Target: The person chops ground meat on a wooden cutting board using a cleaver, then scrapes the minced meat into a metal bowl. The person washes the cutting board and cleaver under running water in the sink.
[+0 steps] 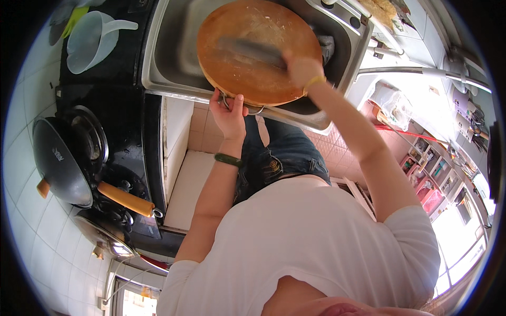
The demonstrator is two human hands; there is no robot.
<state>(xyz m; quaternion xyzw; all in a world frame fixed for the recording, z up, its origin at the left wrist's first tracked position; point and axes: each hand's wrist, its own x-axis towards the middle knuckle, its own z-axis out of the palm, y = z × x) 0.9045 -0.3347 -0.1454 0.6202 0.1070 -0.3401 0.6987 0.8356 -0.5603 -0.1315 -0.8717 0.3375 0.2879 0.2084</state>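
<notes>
A round wooden cutting board (253, 23) rests over the stainless steel sink (168, 85), tilted towards me. Pale residue and scratches mark its face. My left hand (229, 118) grips its near edge by the metal ring handle (257, 110), thumb on the outside. In my right hand (302, 71) is a dark flat blade (253, 51), blurred by motion, probably a kitchen knife. It lies across the middle of the board; whether it touches the wood is hard to tell. My fingers hide its handle.
On the black counter to the left stands a translucent plastic jug (93, 41). Below it, a black wok (61, 162) with a wooden handle leans by the gas burner (89, 134). A grey cloth (326, 45) hangs in the sink behind the board. A white pipe (381, 25) runs at the right.
</notes>
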